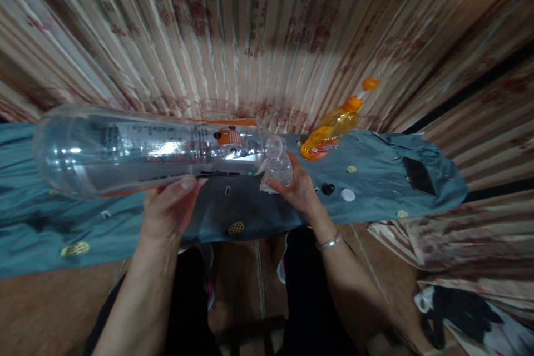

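Observation:
A large clear plastic bottle [167,150] lies sideways in the air, its wide base to the left. It carries dark print and an orange-and-black picture. My left hand [169,206] grips its lower side, thumb on the near face and the other fingers hidden behind it. At the narrow right end, my right hand [298,183] closes around the clear ridged part [279,161]; I cannot tell whether this is the bottle's own neck or a separate small piece. Below it, by the right fingertips, shows a pale crumpled scrap [267,182], perhaps tissue.
On the narrow teal cloth-covered table [375,178] stands a yellow liquid bottle [329,133] with an orange pump-like top. Right of my hand lie a small black piece [327,188], a white round lid [347,194] and a dark phone [418,176]. A patterned curtain [250,28] hangs behind.

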The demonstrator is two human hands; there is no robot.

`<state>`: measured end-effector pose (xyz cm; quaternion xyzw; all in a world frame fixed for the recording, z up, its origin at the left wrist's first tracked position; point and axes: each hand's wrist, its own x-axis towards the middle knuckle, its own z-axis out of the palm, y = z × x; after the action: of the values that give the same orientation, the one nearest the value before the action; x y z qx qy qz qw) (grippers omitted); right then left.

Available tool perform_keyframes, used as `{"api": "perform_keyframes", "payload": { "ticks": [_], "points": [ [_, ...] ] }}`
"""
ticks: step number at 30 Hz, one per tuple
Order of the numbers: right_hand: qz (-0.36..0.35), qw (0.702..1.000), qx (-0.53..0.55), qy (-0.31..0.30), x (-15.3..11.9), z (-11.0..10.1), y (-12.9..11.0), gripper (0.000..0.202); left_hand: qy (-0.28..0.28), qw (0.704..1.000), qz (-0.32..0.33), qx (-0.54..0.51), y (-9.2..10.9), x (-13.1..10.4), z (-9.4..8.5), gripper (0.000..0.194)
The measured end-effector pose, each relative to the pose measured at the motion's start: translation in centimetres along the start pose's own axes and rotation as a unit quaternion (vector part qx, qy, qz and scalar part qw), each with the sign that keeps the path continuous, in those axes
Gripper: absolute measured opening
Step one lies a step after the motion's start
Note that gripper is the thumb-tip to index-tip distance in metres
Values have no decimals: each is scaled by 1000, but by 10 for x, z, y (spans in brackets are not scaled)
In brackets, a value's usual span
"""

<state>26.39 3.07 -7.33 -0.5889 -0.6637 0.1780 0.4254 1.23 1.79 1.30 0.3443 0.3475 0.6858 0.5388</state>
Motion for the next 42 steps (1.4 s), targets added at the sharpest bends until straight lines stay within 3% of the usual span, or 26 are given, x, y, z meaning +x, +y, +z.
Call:
{"api": "perform_keyframes", "payload": {
  "ticks": [19,27,42],
  "points": [
    [7,1000,3,-4,0,1,3,85,-11,1000,4,10,0,0,0,53],
    [3,1000,7,-5,0,0,2,86,13,1000,2,-3,0,0,2,57],
    [4,1000,7,-1,0,2,6,86,3,1000,8,-30,-1,2,1,62]
  ]
}}
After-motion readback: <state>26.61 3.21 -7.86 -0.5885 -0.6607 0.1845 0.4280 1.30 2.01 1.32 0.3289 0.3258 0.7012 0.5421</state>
